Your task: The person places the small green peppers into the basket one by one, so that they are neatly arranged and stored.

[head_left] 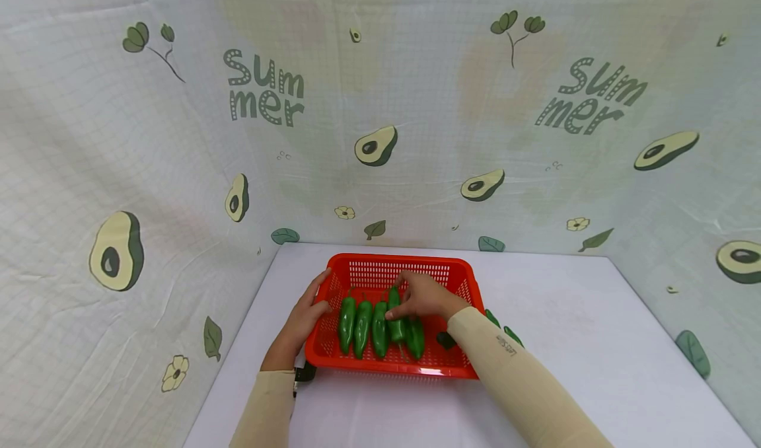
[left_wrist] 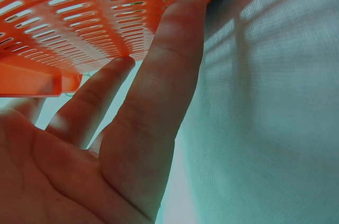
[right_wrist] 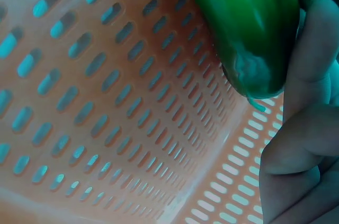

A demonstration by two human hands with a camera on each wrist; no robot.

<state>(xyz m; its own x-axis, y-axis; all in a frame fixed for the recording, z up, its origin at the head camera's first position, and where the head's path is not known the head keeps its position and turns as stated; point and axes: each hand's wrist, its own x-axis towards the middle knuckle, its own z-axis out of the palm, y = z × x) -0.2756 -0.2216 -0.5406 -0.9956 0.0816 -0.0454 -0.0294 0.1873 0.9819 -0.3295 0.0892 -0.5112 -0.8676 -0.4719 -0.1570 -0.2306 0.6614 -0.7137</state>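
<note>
A red slotted plastic basket (head_left: 401, 258) stands on the table with several long, glossy green peppers (head_left: 347, 326) lined up side by side inside. My right hand (head_left: 425, 296) reaches into it and pinches one green pepper (head_left: 397, 330) between thumb and fingers, above the row. In the right wrist view a green pepper (right_wrist: 249, 28) shows close by the fingers, near the slotted wall. On the basket's left side rests my left hand (head_left: 306, 316); in the left wrist view its extended fingers (left_wrist: 169, 49) touch the slotted wall (left_wrist: 127, 17) from outside.
Two more green peppers (head_left: 512, 336) lie outside the basket on the right, partly hidden by my right sleeve (head_left: 511, 369). The white table (head_left: 553, 309) is bordered by hanging cloth (head_left: 416, 91) printed with avocados at the back and both sides.
</note>
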